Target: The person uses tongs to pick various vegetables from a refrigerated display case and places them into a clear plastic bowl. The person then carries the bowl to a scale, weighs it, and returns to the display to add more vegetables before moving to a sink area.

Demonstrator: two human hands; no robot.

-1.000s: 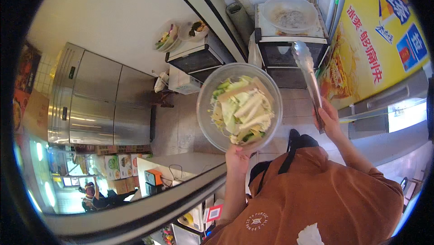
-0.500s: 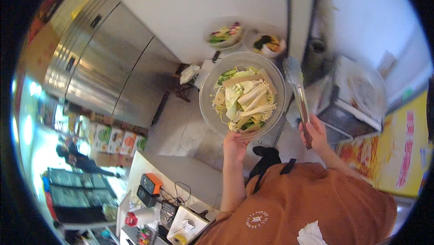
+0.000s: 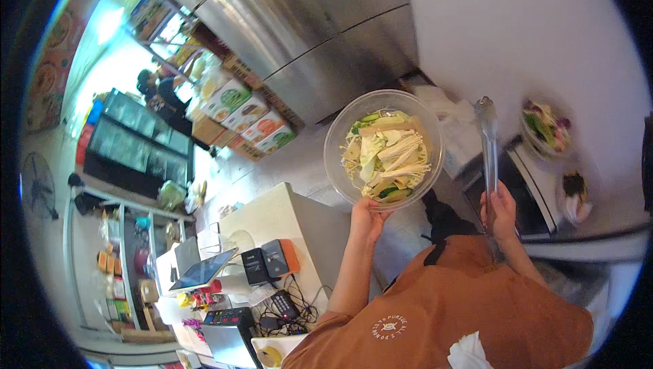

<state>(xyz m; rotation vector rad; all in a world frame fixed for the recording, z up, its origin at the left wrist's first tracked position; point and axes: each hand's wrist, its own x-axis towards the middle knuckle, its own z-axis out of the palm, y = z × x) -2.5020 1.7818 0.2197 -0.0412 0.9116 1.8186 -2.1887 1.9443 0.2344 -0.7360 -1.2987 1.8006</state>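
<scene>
My left hand (image 3: 371, 219) grips the near rim of a clear round bowl (image 3: 333, 165), held up in front of me. Inside it lie enoki mushrooms (image 3: 406, 158), pale cabbage leaves (image 3: 371, 152), green cucumber-like pieces (image 3: 396, 195) and flat tan strips. To the right of the bowl, my right hand (image 3: 500, 211) is closed around metal tongs (image 3: 488, 139), which point away from me. The tongs are apart from the bowl and their tips look close together, with no food seen in them.
A counter (image 3: 265, 209) at lower left carries a tablet (image 3: 204, 270), card terminals and tangled cables. Steel refrigerators (image 3: 320, 22) stand ahead beside stacked cartons (image 3: 245, 114). At right are two more bowls of vegetables (image 3: 546, 127). Another person (image 3: 166, 100) stands far left.
My view has swung to the left, so the refrigerators and counter show more and the other bowls sit farther right. Bowl and tongs have come along, still in my hands.
</scene>
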